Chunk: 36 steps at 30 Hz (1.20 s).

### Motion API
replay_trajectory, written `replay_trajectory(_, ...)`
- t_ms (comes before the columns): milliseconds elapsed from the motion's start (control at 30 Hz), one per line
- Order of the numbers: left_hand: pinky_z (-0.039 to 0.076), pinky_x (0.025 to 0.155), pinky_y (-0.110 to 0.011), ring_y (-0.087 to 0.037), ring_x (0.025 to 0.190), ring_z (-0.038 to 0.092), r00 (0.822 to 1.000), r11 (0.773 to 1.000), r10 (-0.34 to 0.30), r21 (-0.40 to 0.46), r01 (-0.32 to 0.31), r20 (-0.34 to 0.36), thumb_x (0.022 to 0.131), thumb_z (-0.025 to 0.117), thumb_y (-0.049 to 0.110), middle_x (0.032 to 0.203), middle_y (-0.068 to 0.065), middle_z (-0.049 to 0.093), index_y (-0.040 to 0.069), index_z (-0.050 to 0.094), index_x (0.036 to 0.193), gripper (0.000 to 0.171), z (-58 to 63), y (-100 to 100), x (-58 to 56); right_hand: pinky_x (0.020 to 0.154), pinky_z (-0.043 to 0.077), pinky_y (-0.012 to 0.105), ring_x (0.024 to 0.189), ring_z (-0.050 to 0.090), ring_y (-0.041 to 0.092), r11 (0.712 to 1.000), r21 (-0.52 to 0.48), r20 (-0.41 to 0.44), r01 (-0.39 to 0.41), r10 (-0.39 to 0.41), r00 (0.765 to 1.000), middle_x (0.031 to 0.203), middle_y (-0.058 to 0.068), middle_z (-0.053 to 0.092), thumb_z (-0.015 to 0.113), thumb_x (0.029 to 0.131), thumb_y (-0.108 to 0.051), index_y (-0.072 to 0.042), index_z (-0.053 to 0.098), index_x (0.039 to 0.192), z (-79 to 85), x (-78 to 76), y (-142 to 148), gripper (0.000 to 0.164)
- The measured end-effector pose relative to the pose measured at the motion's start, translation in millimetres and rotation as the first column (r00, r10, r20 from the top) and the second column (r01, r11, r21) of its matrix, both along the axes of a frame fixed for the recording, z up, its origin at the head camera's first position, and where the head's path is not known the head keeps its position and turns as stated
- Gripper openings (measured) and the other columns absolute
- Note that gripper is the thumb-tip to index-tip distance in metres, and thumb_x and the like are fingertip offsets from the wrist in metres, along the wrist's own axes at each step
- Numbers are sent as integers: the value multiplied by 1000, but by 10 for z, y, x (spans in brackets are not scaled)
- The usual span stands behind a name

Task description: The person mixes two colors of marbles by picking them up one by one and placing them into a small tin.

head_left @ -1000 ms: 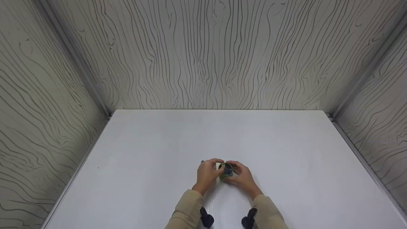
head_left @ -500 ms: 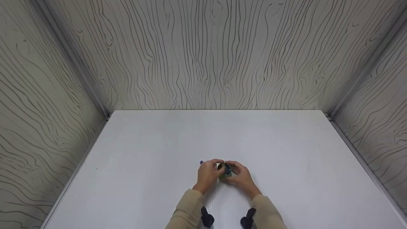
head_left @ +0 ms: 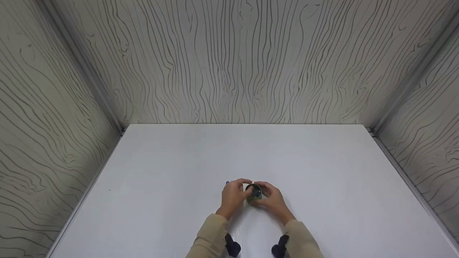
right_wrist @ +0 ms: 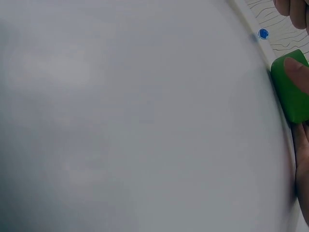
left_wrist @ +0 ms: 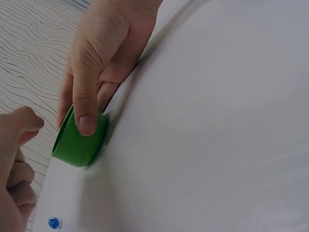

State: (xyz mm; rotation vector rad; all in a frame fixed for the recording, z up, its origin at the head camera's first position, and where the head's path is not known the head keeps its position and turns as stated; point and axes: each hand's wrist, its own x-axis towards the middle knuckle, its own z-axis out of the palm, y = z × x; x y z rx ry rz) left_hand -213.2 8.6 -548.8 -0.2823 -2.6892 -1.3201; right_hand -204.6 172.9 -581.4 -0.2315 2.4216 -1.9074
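Observation:
A small green cup (left_wrist: 79, 145), its mouth tipped in the left wrist view, is held in my right hand (head_left: 273, 200). The thumb (left_wrist: 86, 111) lies along the cup's outer wall, and the other fingers are behind it. Dark bluish contents (head_left: 256, 192) show inside the cup from above. At the cup's left rim is my left hand (head_left: 233, 197), thumb over the opening and index finger near the far rim. Its other fingers (left_wrist: 21, 179) are curled. I cannot tell if anything sits between its fingertips.
A small shiny blue piece (left_wrist: 54, 222) lies on the white table (head_left: 161, 179), just beyond the left hand in the head view. Wood-grain panels (head_left: 229, 64) enclose the table's back and sides. Dark wrist mounts (head_left: 233, 247) hang below both beige sleeves.
A small greenish piece by my left thumb at the rim, seen a second ago, no longer shows. The left thumb now dips over the opening. My right hand keeps its hold on the cup.

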Motion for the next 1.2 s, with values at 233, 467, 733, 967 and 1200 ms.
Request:
replay_trajectory(233,22,49,-15,0,51,26,1000,1000,14,8,-13,-24,82,73,18,58,12,33,12,75,100,18,5,-32,20,109,40,38,132,49,39,1000,-6,20,-4,4,1000,134,22,57,82,72,-9,3,54,128,-15,-5,9,64)
replay_trajectory(467,22,50,-15,2,51,25,999,1000,11,12,-10,-52,82,73,17,58,12,32,12,75,98,17,-9,-41,21,108,42,40,130,51,40,1000,10,4,-2,2,1000,133,24,57,81,73,-6,4,54,128,-1,4,3,62)
replay_trajectory(733,23,51,-15,1,52,27,999,1000,13,29,-12,-45,82,73,18,57,12,33,11,75,98,17,-6,-65,19,109,41,42,131,50,39,1000,7,8,-10,10,1000,133,23,57,80,73,-6,3,54,128,8,4,2,62)
replay_trajectory(967,21,51,-15,1,52,26,999,998,28,48,-26,-46,80,74,16,58,12,32,12,75,96,16,-29,-108,15,108,41,39,132,48,41,1000,19,5,-16,15,1000,134,25,56,82,72,-8,4,53,128,-26,7,14,65)
replay_trajectory(1200,20,50,-15,2,52,25,997,999,29,47,-26,-75,79,75,15,58,12,32,11,75,95,16,-46,-139,25,109,41,41,133,49,39,1000,8,18,-15,15,1000,135,23,56,82,71,-8,2,54,129,-10,3,10,65)
